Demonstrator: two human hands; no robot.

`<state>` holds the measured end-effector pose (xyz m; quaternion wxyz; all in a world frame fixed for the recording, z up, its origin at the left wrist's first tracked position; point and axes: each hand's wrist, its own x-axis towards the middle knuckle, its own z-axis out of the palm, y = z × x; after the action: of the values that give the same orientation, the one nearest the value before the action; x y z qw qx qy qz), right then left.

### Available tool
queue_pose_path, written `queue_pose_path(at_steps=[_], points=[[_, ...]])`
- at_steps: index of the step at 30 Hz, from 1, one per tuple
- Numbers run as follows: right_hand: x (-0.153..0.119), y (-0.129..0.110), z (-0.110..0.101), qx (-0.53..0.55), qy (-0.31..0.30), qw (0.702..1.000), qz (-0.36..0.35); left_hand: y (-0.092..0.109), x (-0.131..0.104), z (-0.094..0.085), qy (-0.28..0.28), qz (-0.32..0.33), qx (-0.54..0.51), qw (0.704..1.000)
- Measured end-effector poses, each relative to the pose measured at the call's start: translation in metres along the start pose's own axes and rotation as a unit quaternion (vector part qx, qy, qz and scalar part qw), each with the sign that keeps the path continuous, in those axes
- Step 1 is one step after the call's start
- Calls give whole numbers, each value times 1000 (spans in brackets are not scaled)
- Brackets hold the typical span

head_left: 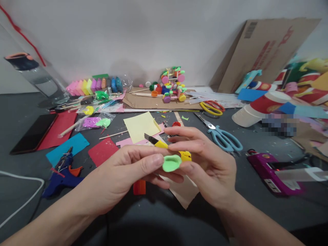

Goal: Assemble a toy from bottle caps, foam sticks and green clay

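Observation:
Between my two hands, above the dark table, is a small piece of light green modelling clay (pixel 171 163), flattened and hollowed in its middle. My left hand (pixel 128 171) pinches its left end between thumb and fingers. At its right end, my right hand (pixel 207 164) has its thumb against the edge and its fingers curved behind. Beyond the fingers lies a yellow utility knife (pixel 161 144) with its blade out, partly hidden by my right hand. A pale yellow paper square (pixel 140 126) rests just behind it, and a piece of beige card (pixel 183 191) lies below my hands.
To the left are a blue glue gun (pixel 61 171), a phone (pixel 34 133) and a water bottle (pixel 41 80). Blue-handled scissors (pixel 222 136), paper cups (pixel 261 107) and a purple power strip (pixel 271 174) lie right. Colourful clay figures (pixel 174 83) stand at the back.

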<state>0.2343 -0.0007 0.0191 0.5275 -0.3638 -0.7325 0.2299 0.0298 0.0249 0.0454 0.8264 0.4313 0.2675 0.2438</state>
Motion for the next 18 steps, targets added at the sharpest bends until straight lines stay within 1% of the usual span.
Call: queue_pose_path(at_steps=[4, 7, 12, 15, 18], points=[[0, -1, 2, 13, 17, 1000, 13, 1, 0, 2, 29, 4, 34, 999], [1, -1, 3, 7, 28, 999, 20, 1, 1, 3, 35, 6, 40, 999], [-1, 0, 3, 1, 29, 999, 17, 0, 1, 1, 25, 13, 45, 999], [-1, 0, 2, 7, 32, 999, 25, -1, 1, 1, 5, 5, 23, 1000], [-1, -2, 2, 17, 22, 999, 35, -1, 1, 2, -11, 1, 4, 1000]])
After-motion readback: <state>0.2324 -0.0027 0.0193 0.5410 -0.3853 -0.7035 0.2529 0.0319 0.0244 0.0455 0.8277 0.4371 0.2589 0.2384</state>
